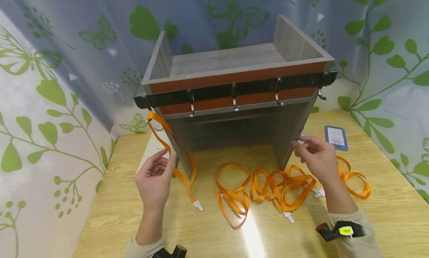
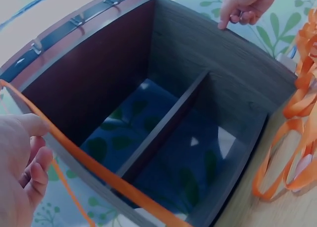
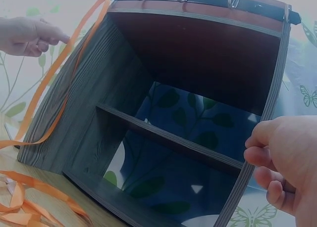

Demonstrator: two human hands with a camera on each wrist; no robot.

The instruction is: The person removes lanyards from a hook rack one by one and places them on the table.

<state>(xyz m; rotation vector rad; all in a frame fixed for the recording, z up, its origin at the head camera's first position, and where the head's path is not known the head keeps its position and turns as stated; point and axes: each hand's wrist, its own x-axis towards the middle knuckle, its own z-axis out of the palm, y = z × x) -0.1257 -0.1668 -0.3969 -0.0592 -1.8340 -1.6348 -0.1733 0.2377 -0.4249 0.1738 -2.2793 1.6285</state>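
A grey wooden rack (image 1: 228, 70) stands on the table, with a black hook rail (image 1: 214, 93) across its front. One orange lanyard (image 1: 192, 165) hangs from the leftmost hook, its white clip low near the tabletop. Beside that lanyard is my left hand (image 1: 155, 180), fingers loosely bent; in the right wrist view its fingertip meets the strap's edge. My right hand (image 1: 316, 155) is at the rack's right side panel (image 3: 267, 108), fingertips against the panel's edge and fingers loosely bent. Neither hand visibly grips anything.
Several more orange lanyards (image 1: 231, 193) lie looped on the table (image 1: 110, 213) in front of the rack and to its right. A blue-framed card holder (image 1: 336, 137) lies at the right. Behind the rack's left side is a pale booklet (image 1: 151, 146). Patterned curtain (image 1: 83, 64) encloses the back.
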